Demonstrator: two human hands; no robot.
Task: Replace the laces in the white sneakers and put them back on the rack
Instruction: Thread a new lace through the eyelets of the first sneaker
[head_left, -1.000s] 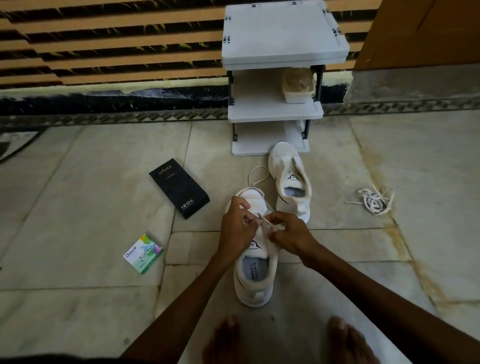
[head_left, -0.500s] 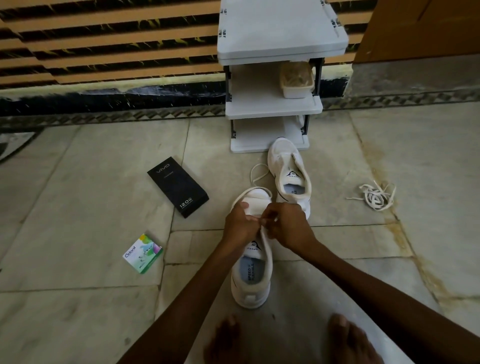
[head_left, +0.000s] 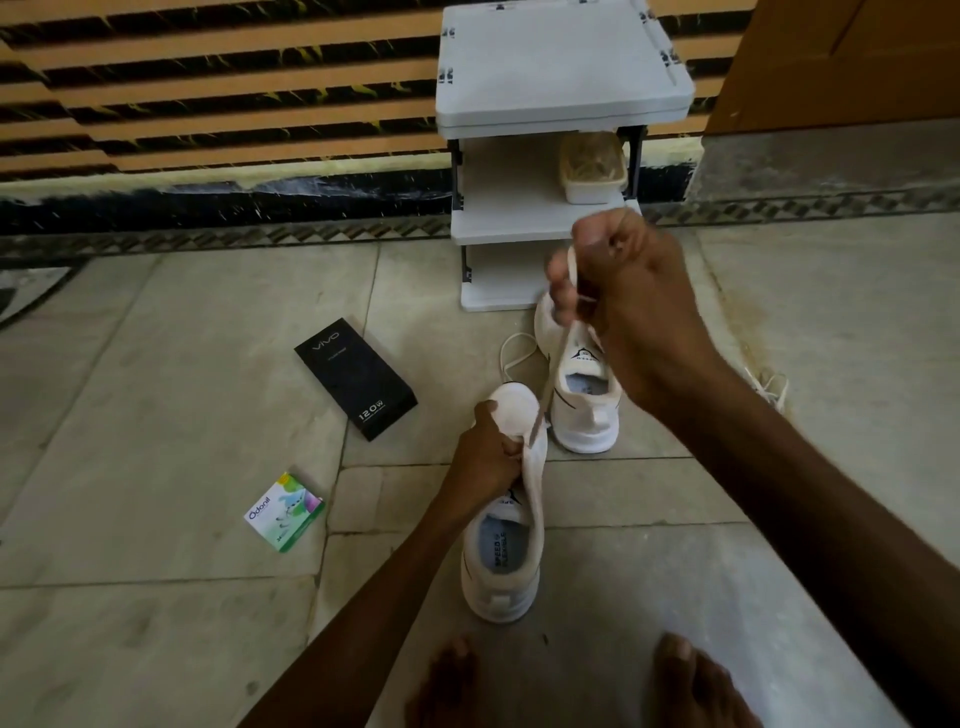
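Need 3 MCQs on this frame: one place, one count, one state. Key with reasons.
1. Where on the rack is the tub?
A. top
B. middle shelf
C. bottom shelf

2. How many sneakers are on the floor?
A. one
B. two
C. three

3. The right hand is:
A. flat on the floor
B. gripping the lace
C. open and empty

Key:
1 B, the tub sits under the top board, on the middle shelf.
2 B, near sneaker and far sneaker, none on the rack.
3 B, its fingers curl round the lace, which runs down to the near sneaker.
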